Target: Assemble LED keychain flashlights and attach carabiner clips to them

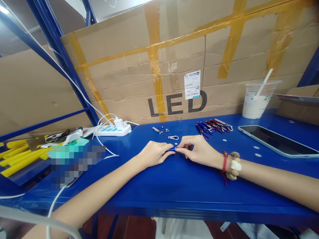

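Over the blue tabletop, my left hand [156, 153] pinches a small blue tube [171, 149] between thumb and fingers. My right hand [199, 148] meets it from the other side, its thumb and index finger closed on a tiny metallic piece [176, 148] at the tube's right end. Whether that piece is joined to the tube I cannot tell. Just beyond the hands lies a carabiner clip [173, 137]. Farther back are a small silver cylinder [157, 129] and a few tiny metal parts [166, 130]. Several red, blue, purple and silver keychain flashlights with carabiners [213, 126] lie in a group behind my right hand.
A phone [281, 141] and a plastic cup with a straw [256, 101] stand to the right. At left are a white power strip [113, 129] with cables, yellow tubes [22, 156] and packaging. A large cardboard sheet [119, 83] walls off the back.
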### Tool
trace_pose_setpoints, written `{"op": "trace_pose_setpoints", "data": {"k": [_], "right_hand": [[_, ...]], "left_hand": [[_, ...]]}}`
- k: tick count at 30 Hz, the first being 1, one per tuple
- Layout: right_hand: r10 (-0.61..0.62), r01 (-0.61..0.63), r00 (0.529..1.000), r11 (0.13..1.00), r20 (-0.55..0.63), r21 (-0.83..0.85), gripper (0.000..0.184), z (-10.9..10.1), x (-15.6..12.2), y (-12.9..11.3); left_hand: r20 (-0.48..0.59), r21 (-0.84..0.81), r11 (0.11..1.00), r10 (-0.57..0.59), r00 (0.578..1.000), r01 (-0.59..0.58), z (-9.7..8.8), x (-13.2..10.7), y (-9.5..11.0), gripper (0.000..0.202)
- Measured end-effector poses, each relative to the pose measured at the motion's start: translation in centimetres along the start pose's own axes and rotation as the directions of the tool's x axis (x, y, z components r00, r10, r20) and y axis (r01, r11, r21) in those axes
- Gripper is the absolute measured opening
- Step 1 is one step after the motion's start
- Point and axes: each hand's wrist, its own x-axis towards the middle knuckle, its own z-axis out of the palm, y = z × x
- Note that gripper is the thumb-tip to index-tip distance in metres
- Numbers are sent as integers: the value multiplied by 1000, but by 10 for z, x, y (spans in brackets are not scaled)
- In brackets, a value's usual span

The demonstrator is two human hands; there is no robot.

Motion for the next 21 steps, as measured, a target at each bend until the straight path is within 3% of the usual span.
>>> {"op": "trace_pose_setpoints", "data": {"k": [9, 14, 21], "right_hand": [[171, -185, 979, 975, 110, 127, 32, -1, 0, -9], [291, -338, 932, 912, 215, 233, 36, -3, 3, -11], [316, -385, 914, 876, 256, 290, 36, -1, 5, -5]], "left_hand": [[-19, 61, 997, 40, 999, -39, -1, 1, -1, 34], [-24, 100, 993, 61, 998, -59, -2, 1, -4, 34], [-42, 93, 990, 108, 993, -104, 1, 0, -6, 35]]}}
